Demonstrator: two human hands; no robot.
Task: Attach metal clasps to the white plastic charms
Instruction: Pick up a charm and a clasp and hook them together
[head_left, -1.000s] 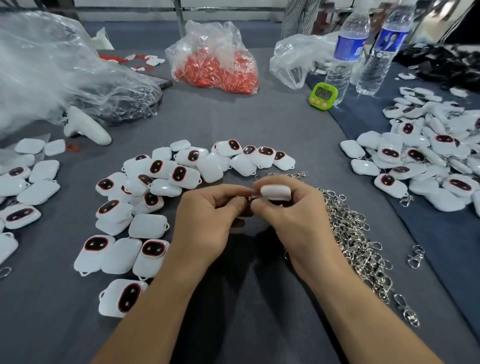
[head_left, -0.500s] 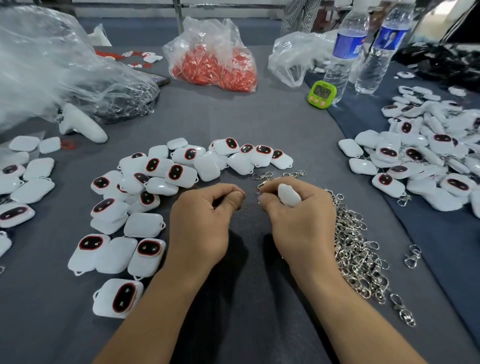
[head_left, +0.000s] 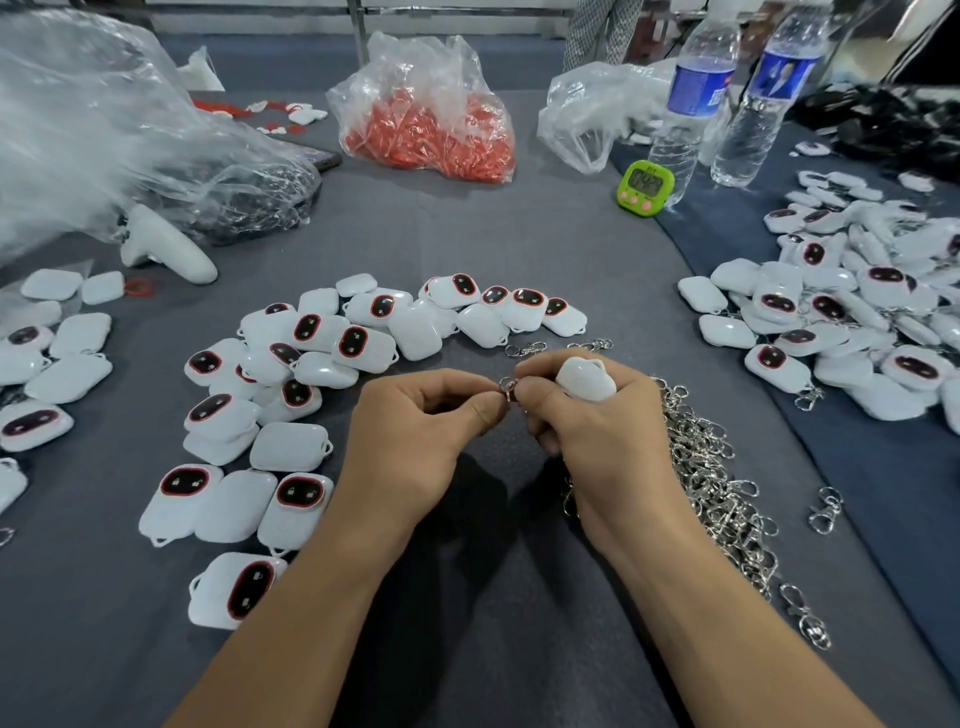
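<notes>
Near the table's (head_left: 519, 249) middle, left hand (head_left: 415, 436) and right hand (head_left: 602, 441) both pinch one clasp ring (head_left: 508, 387). The right also grips a white charm (head_left: 584, 380).

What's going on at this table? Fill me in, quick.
A person is fitting metal clasps to white charms. The right hand grips one white charm while it and the left hand pinch a small metal ring between them. A heap of clasps lies beside the right hand; loose charms are spread across the grey table.

Display of green timer (head_left: 645, 187): digits blurred, maybe 04:29; bottle labels (head_left: 696, 87) illegible.
</notes>
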